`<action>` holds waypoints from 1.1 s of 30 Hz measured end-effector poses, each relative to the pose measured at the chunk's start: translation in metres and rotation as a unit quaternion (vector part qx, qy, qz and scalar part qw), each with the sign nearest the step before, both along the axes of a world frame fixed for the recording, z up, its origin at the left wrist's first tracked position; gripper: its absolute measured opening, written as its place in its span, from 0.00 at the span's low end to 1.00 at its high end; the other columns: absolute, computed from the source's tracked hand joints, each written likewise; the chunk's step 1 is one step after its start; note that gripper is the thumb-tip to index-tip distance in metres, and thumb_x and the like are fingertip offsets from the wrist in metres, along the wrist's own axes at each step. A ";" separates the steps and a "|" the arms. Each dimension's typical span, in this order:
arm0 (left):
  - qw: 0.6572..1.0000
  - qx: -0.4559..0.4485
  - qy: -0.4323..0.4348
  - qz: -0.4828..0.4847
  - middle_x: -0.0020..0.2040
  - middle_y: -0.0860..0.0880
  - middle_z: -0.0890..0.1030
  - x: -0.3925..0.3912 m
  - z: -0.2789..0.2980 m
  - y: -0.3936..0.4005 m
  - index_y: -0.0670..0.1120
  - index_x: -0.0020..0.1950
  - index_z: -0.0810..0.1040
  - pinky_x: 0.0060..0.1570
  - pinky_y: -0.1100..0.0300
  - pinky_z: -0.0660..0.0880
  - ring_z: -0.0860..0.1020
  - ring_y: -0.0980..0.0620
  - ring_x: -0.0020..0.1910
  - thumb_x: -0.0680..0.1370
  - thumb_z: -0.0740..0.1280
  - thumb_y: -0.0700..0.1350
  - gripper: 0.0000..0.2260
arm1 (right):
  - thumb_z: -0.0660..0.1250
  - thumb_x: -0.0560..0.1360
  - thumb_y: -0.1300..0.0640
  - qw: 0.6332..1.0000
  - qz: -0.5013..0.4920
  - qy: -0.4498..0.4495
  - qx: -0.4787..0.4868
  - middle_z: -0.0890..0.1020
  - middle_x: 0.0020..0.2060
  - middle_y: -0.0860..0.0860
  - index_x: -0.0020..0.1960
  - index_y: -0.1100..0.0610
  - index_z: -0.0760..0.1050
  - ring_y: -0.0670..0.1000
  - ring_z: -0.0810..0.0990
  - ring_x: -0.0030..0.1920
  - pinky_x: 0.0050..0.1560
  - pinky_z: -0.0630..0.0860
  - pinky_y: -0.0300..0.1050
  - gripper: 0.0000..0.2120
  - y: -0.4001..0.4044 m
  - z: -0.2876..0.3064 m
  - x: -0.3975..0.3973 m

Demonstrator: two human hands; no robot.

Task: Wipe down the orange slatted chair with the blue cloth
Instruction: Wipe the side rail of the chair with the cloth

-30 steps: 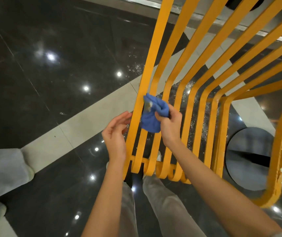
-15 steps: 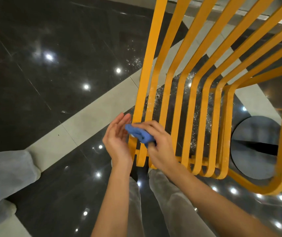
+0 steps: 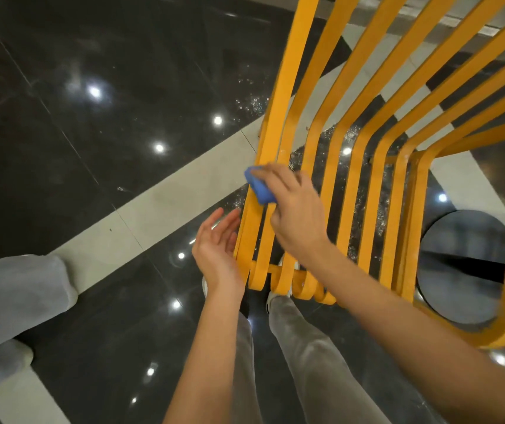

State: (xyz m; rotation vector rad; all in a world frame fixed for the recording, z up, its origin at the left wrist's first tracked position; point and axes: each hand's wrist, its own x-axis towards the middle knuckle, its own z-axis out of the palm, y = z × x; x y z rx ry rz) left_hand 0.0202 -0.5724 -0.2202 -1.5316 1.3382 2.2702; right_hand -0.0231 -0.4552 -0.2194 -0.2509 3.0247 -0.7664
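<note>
Resting relaxed and flat against the outermost slat, left hand (image 3: 216,250); pressing a soft wadded blue cloth (image 3: 259,188) (bunched under the fingers) onto glossy curved slats of the orange slatted chair (image 3: 346,166), right hand (image 3: 297,212).

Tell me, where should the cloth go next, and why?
Probably slide it up along the outermost slat. The right hand presses the blue cloth on the chair's lower left slats, and the long stretch above looks unwiped. The left hand waits open beside the chair.
</note>
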 end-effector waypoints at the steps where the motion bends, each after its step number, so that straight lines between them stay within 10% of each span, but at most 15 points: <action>1: 1.000 0.009 -0.009 0.005 0.52 0.41 0.85 -0.001 -0.001 -0.004 0.39 0.63 0.77 0.64 0.52 0.74 0.83 0.47 0.54 0.83 0.53 0.42 0.17 | 0.57 0.71 0.68 1.000 0.007 -0.009 -0.003 0.78 0.62 0.50 0.64 0.54 0.76 0.57 0.74 0.47 0.40 0.75 0.48 0.25 -0.003 0.000 0.014; 9: 0.997 0.010 0.001 -0.081 0.56 0.41 0.84 -0.015 0.002 -0.031 0.41 0.62 0.78 0.58 0.56 0.75 0.82 0.47 0.56 0.84 0.51 0.43 0.17 | 0.65 0.65 0.73 0.983 0.063 -0.114 -0.130 0.80 0.59 0.47 0.61 0.52 0.78 0.55 0.77 0.52 0.50 0.77 0.53 0.28 0.005 0.000 0.069; 16: 0.992 -0.022 0.019 -0.126 0.51 0.49 0.85 -0.034 0.016 0.009 0.42 0.59 0.80 0.58 0.58 0.75 0.82 0.52 0.55 0.83 0.57 0.46 0.15 | 0.62 0.77 0.71 0.863 -0.334 -0.094 -0.366 0.80 0.49 0.51 0.61 0.58 0.76 0.48 0.79 0.50 0.46 0.76 0.36 0.16 0.034 -0.015 -0.036; 25: 0.990 -0.065 0.011 -0.122 0.53 0.45 0.85 -0.025 0.029 0.030 0.44 0.57 0.82 0.56 0.52 0.79 0.83 0.45 0.55 0.81 0.62 0.46 0.12 | 0.64 0.78 0.66 0.733 -0.393 -0.341 -0.439 0.82 0.50 0.59 0.59 0.59 0.77 0.58 0.82 0.51 0.49 0.79 0.56 0.11 -0.006 -0.010 0.004; 29: 0.988 -0.058 0.037 -0.139 0.52 0.50 0.86 -0.021 0.032 0.027 0.45 0.59 0.81 0.50 0.61 0.78 0.83 0.52 0.54 0.82 0.61 0.47 0.13 | 0.64 0.79 0.65 0.748 -0.403 -0.283 -0.445 0.80 0.56 0.60 0.60 0.59 0.74 0.60 0.80 0.55 0.54 0.80 0.60 0.10 0.027 0.002 -0.103; 33: 0.987 -0.071 0.042 -0.140 0.47 0.53 0.86 -0.020 0.033 0.030 0.47 0.57 0.82 0.41 0.70 0.77 0.84 0.56 0.49 0.82 0.60 0.46 0.11 | 0.65 0.79 0.64 0.805 -0.370 -0.195 -0.420 0.77 0.44 0.55 0.52 0.58 0.73 0.54 0.77 0.45 0.38 0.75 0.46 0.04 0.034 0.024 -0.147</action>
